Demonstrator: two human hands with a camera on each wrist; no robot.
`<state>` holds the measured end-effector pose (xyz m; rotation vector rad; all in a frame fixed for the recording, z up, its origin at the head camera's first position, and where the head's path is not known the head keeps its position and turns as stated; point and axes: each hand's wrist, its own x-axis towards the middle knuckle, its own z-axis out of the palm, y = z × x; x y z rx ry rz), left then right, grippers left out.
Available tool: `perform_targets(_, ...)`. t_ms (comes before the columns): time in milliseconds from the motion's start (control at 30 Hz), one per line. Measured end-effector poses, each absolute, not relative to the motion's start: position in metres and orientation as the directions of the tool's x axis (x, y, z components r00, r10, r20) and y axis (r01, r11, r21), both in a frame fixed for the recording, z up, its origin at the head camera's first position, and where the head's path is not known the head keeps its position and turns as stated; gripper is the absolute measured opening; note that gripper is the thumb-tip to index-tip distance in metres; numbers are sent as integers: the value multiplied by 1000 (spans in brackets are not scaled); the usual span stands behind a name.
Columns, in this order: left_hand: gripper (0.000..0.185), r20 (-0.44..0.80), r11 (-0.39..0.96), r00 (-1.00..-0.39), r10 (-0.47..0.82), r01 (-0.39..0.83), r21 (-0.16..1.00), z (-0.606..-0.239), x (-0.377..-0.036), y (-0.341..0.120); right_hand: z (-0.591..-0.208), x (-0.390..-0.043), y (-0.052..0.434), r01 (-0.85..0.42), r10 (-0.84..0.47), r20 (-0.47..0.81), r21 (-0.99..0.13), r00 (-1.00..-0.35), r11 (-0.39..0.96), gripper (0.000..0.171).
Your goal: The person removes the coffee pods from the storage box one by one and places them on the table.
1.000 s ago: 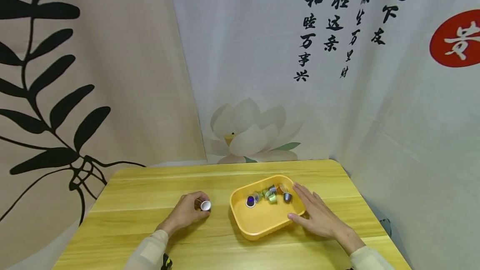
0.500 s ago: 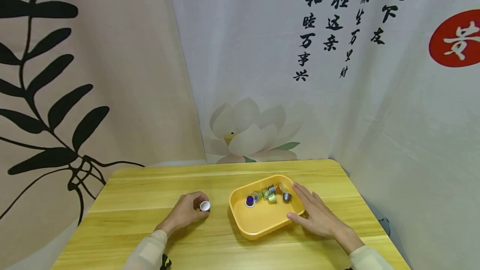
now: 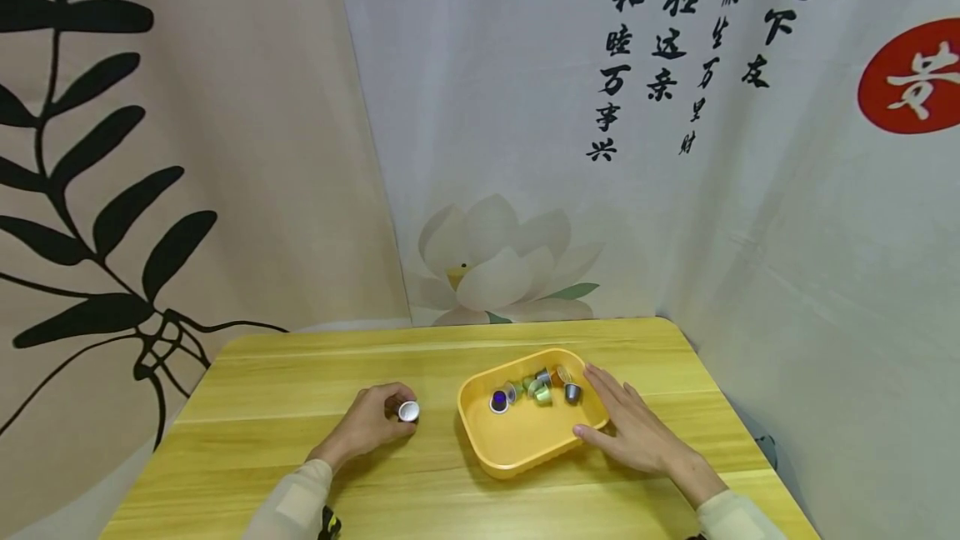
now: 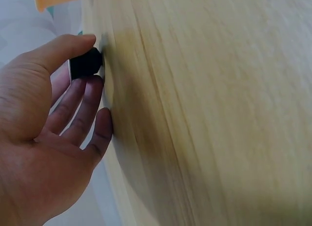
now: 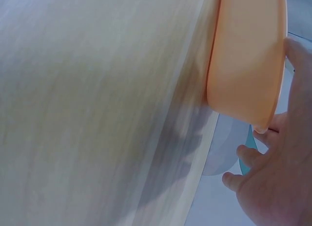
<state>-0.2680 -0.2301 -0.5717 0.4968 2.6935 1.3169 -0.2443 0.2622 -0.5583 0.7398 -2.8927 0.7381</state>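
Left of the tray, my left hand [image 3: 369, 423] pinches a dark coffee capsule [image 4: 85, 64] between thumb and fingers, close to the table surface. Its pale round lid [image 3: 408, 412] faces up and toward the camera in the head view. A yellow rectangular tray [image 3: 491, 463] sits on the table, with several coffee capsules grouped in its far half. Among them are a purple capsule [image 3: 499, 401], a green capsule [image 3: 543, 395] and a dark grey capsule [image 3: 573, 393]. My right hand [image 3: 637, 433] rests on the tray's right rim, its fingers fairly straight.
The wooden table [image 3: 420, 507] has its far edge against hanging curtains [image 3: 510, 132], which carry a leaf print, a lotus and black characters. A curtain also hangs along the right side.
The left hand and its capsule shift very slightly left in the head view, as does the background. The right hand and the tray stay practically still.
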Motion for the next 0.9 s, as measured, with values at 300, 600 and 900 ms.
perform_targets(300, 46, 44, 577, -943, 329, 237, 782, -572, -268, -232, -558, -244, 262, -463, -433, 172, -436, -885, 772, 97)
perform_targets(600, 62, 43, 580, -947, 318, 230, 782, -569, -266, -234, -557, -244, 262, -466, -434, 178, -441, -883, 767, 96)
perform_targets(900, 72, 47, 592, -960, 277, 209, 778, -564, -261, -239, -559, -244, 262, -466, -433, 178, -422, -884, 778, 97)
